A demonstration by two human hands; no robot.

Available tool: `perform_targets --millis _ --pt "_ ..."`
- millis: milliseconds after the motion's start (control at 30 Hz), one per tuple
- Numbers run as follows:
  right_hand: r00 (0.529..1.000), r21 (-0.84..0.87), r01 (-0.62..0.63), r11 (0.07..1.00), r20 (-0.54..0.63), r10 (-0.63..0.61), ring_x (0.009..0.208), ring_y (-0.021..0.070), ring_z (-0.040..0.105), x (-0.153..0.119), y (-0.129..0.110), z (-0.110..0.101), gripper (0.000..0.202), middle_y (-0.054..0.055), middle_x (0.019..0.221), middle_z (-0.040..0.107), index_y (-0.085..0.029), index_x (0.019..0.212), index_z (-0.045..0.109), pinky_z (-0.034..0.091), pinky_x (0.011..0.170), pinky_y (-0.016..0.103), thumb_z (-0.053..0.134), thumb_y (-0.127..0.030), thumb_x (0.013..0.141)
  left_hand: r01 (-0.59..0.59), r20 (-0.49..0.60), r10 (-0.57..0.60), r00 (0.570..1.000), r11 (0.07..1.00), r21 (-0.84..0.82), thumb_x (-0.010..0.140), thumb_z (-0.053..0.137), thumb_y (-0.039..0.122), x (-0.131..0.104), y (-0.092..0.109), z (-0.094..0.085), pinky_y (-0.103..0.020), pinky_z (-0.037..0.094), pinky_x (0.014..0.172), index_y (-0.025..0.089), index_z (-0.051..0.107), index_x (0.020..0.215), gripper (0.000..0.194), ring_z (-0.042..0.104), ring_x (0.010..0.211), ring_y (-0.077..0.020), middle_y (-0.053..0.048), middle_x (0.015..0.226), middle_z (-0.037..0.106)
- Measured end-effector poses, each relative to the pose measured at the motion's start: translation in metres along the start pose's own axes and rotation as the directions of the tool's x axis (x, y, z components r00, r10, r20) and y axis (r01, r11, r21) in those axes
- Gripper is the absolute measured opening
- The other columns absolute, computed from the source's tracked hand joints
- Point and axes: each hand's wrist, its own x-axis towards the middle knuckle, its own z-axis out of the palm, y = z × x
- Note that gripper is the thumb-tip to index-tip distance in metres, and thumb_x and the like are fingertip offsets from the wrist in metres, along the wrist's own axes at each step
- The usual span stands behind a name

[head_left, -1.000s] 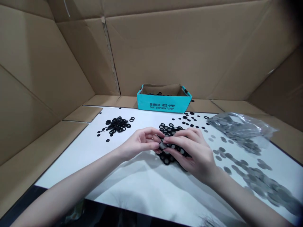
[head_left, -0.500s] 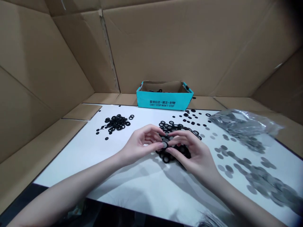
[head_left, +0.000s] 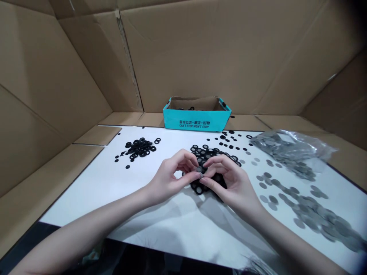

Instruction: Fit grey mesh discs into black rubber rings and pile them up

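Note:
Both hands meet at the near left side of a pile of black rings with grey centres (head_left: 197,190). My left hand (head_left: 174,173) pinches a small grey disc (head_left: 200,175) between thumb and fingers. My right hand (head_left: 229,177) touches the same disc from the other side, thumb and fingertips curled against its edge. Whether a black ring is around this disc cannot be made out. Farther left on the white table (head_left: 94,191) lies a heap of black rings (head_left: 140,147).
A turquoise cardboard box (head_left: 197,120) holding black pieces stands at the back. Small black discs (head_left: 226,145) lie in front of it. On the right are a clear plastic bag of grey discs (head_left: 275,143) and a long spread of loose grey discs (head_left: 315,212). Cardboard walls surround the table.
The view has shifted slightly. The black-rimmed disc between the fingertips has changed its angle and shows less of its face. Both hands stay together at the pile.

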Motion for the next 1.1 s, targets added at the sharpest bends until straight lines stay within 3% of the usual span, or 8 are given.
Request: perform_targets --millis 133,333,633,900,1100 --pt "1.0 0.074 -0.022 0.997 -0.005 0.023 0.062 0.0154 0.064 0.001 0.002 0.0 0.021 -0.005 0.062 0.062 -0.024 0.09 0.055 0.048 0.062 0.029 0.072 -0.024 0.078 0.009 0.021 -0.01 1.0 1.0 0.026 0.089 0.063 0.02 -0.001 0.001 0.0 -0.022 0.051 0.072 0.018 0.052 0.094 0.012 0.057 0.076 -0.0097 -0.001 0.087 0.056" --pt "1.0 0.144 0.004 0.99 -0.011 -0.003 0.067 0.0137 0.058 -0.001 0.005 -0.002 0.026 -0.006 0.068 0.057 -0.025 0.087 0.048 0.046 0.066 0.028 0.072 -0.021 0.078 0.044 0.147 -0.047 0.988 0.999 0.024 0.089 0.063 0.02 0.001 0.005 -0.008 -0.023 0.05 0.071 0.018 0.049 0.095 0.015 0.056 0.074 -0.0096 0.0 0.086 0.055" --pt "1.0 0.063 0.03 0.998 0.007 -0.031 0.068 0.0122 0.06 -0.003 0.005 -0.002 0.025 -0.007 0.069 0.056 -0.025 0.085 0.045 0.047 0.068 0.027 0.069 -0.019 0.08 0.043 0.268 -0.085 0.96 0.987 0.157 0.089 0.06 0.016 0.005 0.009 -0.016 -0.025 0.05 0.072 0.017 0.052 0.095 0.011 0.057 0.077 -0.0108 -0.001 0.09 0.057" --pt "0.997 -0.095 0.039 0.995 0.065 -0.033 0.077 0.0156 0.073 0.001 -0.001 -0.008 0.026 -0.003 0.076 0.072 -0.025 0.094 0.051 0.052 0.074 0.027 0.072 -0.022 0.079 -0.012 0.271 -0.06 0.961 0.966 0.257 0.086 0.059 0.005 0.004 0.012 -0.015 -0.024 0.051 0.076 0.018 0.053 0.099 0.019 0.06 0.081 -0.0104 -0.001 0.095 0.061" --pt "0.998 -0.065 -0.012 0.998 0.055 0.016 0.066 0.0136 0.069 0.0 0.003 -0.006 0.023 -0.005 0.067 0.068 -0.024 0.091 0.052 0.051 0.069 0.027 0.071 -0.022 0.08 -0.019 0.209 -0.022 0.978 0.981 0.195 0.089 0.057 0.012 0.0 0.008 -0.008 -0.023 0.052 0.074 0.018 0.052 0.1 0.014 0.059 0.08 -0.01 -0.001 0.095 0.058"
